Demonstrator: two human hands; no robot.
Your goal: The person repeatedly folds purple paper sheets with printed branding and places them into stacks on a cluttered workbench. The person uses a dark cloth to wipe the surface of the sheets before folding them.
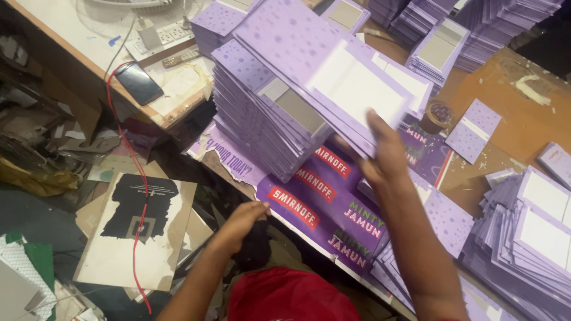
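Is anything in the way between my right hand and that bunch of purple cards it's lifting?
Nothing visible. The right hand already grips the lower edge of the tilted bundle of purple cards, above the tall stack.

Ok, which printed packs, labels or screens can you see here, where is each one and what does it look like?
Lilac card stack: centre of table, flat rectangular spotted sheets with white and grey panels.
Card bundle: held up by right hand, lilac, white panel.
Purple printed sheets: table front edge, flat, red labels, green and white lettering.
Phone: far-left shelf, dark screen.
Brown board: floor, black printed patch.
Left hand: at the table edge.
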